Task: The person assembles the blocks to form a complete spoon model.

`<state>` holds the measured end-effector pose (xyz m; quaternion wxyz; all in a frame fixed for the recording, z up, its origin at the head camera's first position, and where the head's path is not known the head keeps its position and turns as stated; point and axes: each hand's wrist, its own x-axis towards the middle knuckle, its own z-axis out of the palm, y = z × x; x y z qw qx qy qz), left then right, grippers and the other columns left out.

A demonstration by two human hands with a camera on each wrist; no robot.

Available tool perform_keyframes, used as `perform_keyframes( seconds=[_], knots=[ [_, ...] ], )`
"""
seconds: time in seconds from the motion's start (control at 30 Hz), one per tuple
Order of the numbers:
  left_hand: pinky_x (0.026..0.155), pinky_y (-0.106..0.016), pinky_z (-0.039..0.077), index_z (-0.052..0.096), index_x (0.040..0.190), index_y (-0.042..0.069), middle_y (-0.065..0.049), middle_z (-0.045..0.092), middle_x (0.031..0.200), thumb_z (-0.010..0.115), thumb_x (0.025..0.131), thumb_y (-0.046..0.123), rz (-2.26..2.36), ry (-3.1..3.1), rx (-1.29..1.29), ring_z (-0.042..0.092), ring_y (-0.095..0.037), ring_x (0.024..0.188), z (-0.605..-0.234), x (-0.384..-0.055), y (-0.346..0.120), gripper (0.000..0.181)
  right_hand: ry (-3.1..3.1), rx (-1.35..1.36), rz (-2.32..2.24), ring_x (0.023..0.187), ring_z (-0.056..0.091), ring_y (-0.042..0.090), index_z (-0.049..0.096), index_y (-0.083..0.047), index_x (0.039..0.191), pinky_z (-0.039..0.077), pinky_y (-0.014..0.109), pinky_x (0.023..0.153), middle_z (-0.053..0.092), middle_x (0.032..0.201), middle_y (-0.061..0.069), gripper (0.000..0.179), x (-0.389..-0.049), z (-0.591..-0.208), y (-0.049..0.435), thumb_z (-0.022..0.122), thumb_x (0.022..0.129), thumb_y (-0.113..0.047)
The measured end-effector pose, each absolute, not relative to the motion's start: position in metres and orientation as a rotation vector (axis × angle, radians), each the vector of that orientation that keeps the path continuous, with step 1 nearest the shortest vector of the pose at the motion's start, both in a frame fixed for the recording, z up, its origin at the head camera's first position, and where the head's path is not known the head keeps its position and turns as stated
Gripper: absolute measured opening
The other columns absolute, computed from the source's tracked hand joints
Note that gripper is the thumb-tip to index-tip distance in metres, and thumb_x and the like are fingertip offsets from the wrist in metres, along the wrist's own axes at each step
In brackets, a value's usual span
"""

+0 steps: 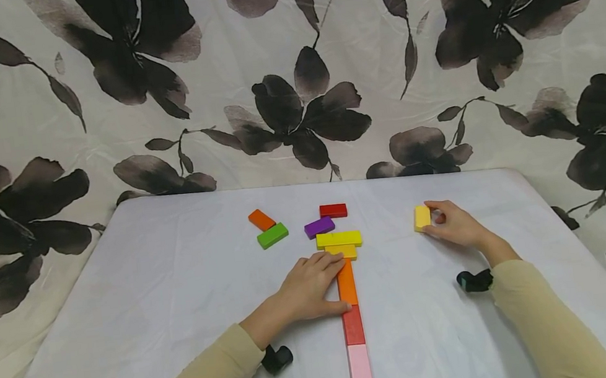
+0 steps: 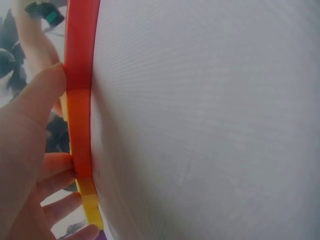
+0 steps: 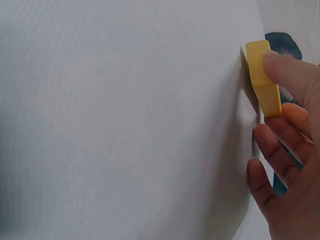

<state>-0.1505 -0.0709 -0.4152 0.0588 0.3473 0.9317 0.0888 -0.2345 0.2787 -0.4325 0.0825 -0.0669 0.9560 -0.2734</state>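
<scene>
Floral fabric [image 1: 209,156] hangs behind the white table [image 1: 178,278] bearing blocks [image 1: 353,325].

A yellow block [image 1: 420,219] is right of frame centre; a pink block [image 1: 360,369], red block [image 1: 354,328] and orange block [image 1: 347,285] line up end to end, lower centre.

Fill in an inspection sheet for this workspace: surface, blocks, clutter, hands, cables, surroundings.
Surface: white table, faintly creased.
Job's things: pink block, red block and orange block run end to end, near to far; two yellow blocks lie crosswise at the far end. Loose orange block and loose green block lie beyond, to the left; loose purple block and loose red block lie just beyond the yellow pair.
Clutter: nothing seen.
Left hand: spread along the row, touching its orange and red blocks.
Right hand: pinches another yellow block, right of the row.
Cables: nothing seen.
Surroundings: flower-patterned fabric behind the table.
</scene>
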Motion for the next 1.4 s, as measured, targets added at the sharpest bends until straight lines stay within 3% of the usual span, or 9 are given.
perform_keyframes(
  seconds=[0.53, 0.93, 1.4],
  knots=[
    [0.102, -0.046, 0.033, 0.043, 0.138, 0.012, -0.002, 0.041, 0.141, 0.061, 0.076, 0.059, 0.283, 2.812, 1.03, 0.034, -0.024, 0.13, -0.415, -0.149, -0.072, 0.08, 2.832, -0.292, -0.888, 0.102, 0.047, 0.029, 0.035, -0.007, 0.14, 0.043, 0.042, 0.083, 0.043, 0.128, 0.017, 0.067, -0.245, -0.427, 0.242, 0.063, 0.085, -0.033],
    [0.103, -0.046, 0.032, 0.042, 0.138, 0.012, -0.002, 0.041, 0.141, 0.061, 0.077, 0.059, 0.284, 2.81, 1.032, 0.034, -0.023, 0.13, -0.414, -0.149, -0.071, 0.08, 2.863, -0.375, -0.905, 0.096, 0.048, 0.028, 0.038, -0.006, 0.139, 0.044, 0.033, 0.074, 0.046, 0.128, 0.015, 0.064, -0.252, -0.421, 0.211, 0.065, 0.084, -0.026],
    [0.103, -0.047, 0.032, 0.043, 0.138, 0.012, -0.002, 0.041, 0.141, 0.061, 0.076, 0.06, 0.281, 2.815, 1.034, 0.035, -0.024, 0.13, -0.414, -0.15, -0.071, 0.08, 2.82, -0.435, -0.878, 0.095, 0.049, 0.024, 0.037, -0.009, 0.14, 0.047, 0.035, 0.081, 0.048, 0.126, 0.013, 0.064, -0.26, -0.42, 0.182, 0.064, 0.085, -0.028]
  ],
)
